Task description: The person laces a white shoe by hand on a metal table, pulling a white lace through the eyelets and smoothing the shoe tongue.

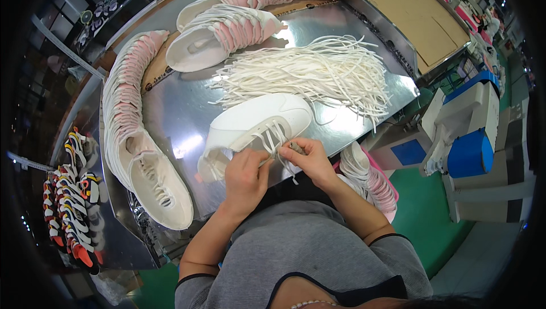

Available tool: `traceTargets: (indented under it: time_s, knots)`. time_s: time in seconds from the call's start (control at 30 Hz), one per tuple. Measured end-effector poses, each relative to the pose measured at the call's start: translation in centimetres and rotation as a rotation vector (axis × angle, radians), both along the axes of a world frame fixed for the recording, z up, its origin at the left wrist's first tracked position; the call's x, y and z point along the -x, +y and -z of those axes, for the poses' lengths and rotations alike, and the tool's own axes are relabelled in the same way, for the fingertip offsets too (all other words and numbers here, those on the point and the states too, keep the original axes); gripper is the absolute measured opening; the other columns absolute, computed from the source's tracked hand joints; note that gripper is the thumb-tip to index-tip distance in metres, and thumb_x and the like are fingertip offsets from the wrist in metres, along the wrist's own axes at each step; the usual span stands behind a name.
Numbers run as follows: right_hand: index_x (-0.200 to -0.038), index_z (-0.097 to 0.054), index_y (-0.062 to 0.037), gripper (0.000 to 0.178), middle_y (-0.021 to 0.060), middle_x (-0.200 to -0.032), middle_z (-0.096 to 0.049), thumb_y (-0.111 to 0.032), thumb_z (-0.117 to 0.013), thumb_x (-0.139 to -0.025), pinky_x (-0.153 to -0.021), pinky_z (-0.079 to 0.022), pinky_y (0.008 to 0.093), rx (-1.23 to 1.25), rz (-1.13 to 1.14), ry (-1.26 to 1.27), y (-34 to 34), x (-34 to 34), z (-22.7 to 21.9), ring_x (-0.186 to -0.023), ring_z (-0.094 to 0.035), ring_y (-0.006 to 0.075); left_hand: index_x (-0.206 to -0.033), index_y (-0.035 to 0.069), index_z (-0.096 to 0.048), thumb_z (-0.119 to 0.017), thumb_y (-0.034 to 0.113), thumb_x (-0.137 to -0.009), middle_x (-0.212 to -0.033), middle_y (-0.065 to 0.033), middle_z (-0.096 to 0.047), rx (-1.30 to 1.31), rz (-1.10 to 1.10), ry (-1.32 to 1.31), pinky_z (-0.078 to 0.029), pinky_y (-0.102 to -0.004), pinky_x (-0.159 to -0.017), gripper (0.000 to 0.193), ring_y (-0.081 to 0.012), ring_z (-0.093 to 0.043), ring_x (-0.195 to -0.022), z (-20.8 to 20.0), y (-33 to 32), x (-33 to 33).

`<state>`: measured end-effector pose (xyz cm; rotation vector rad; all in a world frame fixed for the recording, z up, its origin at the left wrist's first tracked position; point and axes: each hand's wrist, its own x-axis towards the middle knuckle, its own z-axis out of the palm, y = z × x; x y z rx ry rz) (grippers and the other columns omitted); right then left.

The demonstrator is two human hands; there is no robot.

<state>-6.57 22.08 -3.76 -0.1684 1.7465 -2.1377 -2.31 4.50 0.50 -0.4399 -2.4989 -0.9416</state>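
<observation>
A white shoe upper [259,113] lies on its side on the metal tabletop in front of me, its toe to the right. White shoelace [272,134] runs through its eyelets, with loose ends hanging over the near edge. My left hand [247,173] is closed in a pinch on the shoelace beside the tongue opening. Close on its right, my right hand [310,161] also pinches the lace. A small greyish bit shows at its fingertips, too small to make out. Just beyond the upper lies a big heap of loose white laces [307,76].
Nested white and pink shoe uppers form a curved row [122,104] at the left and more rows [227,39] at the back. A pink bin [380,181] of uppers stands below right, near a white and blue machine [455,133]. Cardboard [406,10] covers the far-right table.
</observation>
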Motion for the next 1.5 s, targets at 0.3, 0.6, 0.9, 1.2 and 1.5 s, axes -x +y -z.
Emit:
traceTargets:
  time_s: [0.3,0.6,0.9,1.2,1.5]
  knots:
    - [-0.098,-0.070,-0.0020,0.021,-0.0068,-0.069,-0.055,-0.023,-0.071,-0.094,-0.055,-0.037,0.0214,-0.135,-0.056,0.102,1.0,-0.9,0.9,-0.064,-0.049,0.0017,-0.088,0.004,-0.061,-0.075,-0.003,-0.079,-0.078,-0.0114,-0.060,0.018,-0.007,0.079,-0.046,-0.0388,-0.062,0.018,-0.0296,-0.060,-0.071,-0.8,0.4,-0.4]
    - [-0.106,-0.068,-0.0013,0.017,0.0012,-0.097,-0.065,-0.014,-0.070,-0.094,-0.085,-0.048,0.0260,-0.085,-0.485,0.130,3.5,-5.1,0.6,-0.093,-0.059,0.0089,-0.105,0.003,-0.067,-0.073,0.003,-0.082,-0.081,-0.0121,-0.056,-0.031,0.064,-0.137,-0.046,-0.0421,-0.065,0.024,-0.0327,-0.058,-0.075,-0.7,-0.1,0.6]
    - [-0.105,-0.063,-0.0006,0.015,0.0102,-0.090,-0.065,-0.009,-0.067,-0.093,-0.066,-0.051,0.0305,-0.368,0.083,0.366,2.0,1.3,0.9,-0.076,-0.065,0.0196,-0.108,0.011,-0.072,-0.070,0.020,-0.087,-0.085,-0.0109,-0.065,0.240,0.100,-0.507,-0.050,-0.0437,-0.071,0.023,-0.0332,-0.064,-0.084,0.1,-0.3,1.5]
    - [-0.104,-0.061,-0.0015,0.016,0.0133,-0.092,-0.065,-0.009,-0.068,-0.091,-0.066,-0.052,0.0333,-0.340,0.129,0.511,1.4,2.0,2.0,-0.077,-0.066,0.0277,-0.096,0.002,-0.072,-0.080,0.026,-0.079,-0.088,-0.0138,-0.069,0.166,0.061,-0.531,-0.050,-0.0407,-0.074,0.030,-0.0323,-0.066,-0.084,0.8,0.5,2.0]
    - [-0.118,-0.047,0.0004,0.032,0.0202,-0.093,-0.069,-0.019,-0.063,-0.097,-0.072,-0.052,0.0394,-0.376,0.084,0.199,4.1,-3.0,1.2,-0.084,-0.070,0.0363,-0.082,0.004,-0.069,-0.083,0.022,-0.076,-0.076,-0.0097,-0.063,0.238,0.088,-0.253,-0.047,-0.0397,-0.066,0.024,-0.0296,-0.061,-0.073,2.4,0.5,1.7]
